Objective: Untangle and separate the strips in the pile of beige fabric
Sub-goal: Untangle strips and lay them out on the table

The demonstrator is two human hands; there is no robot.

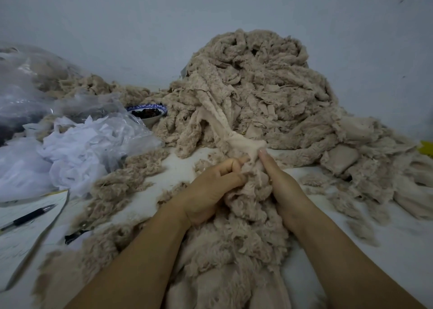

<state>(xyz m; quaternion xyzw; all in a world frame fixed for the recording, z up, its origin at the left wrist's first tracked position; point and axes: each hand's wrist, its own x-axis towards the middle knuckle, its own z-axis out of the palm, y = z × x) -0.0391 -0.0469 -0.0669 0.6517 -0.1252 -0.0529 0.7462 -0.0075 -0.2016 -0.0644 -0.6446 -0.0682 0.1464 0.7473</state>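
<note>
Left hand (210, 189) and right hand (283, 186) grip a fabric strip (241, 144); beyond the left hand, a bowl (151, 121) holds dark bits (146, 113).

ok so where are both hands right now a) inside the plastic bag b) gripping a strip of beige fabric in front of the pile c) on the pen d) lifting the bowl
b: the left hand and the right hand both grip a bunched beige strip that runs up into the pile, while the pen lies apart from them on the paper at the left.
</note>
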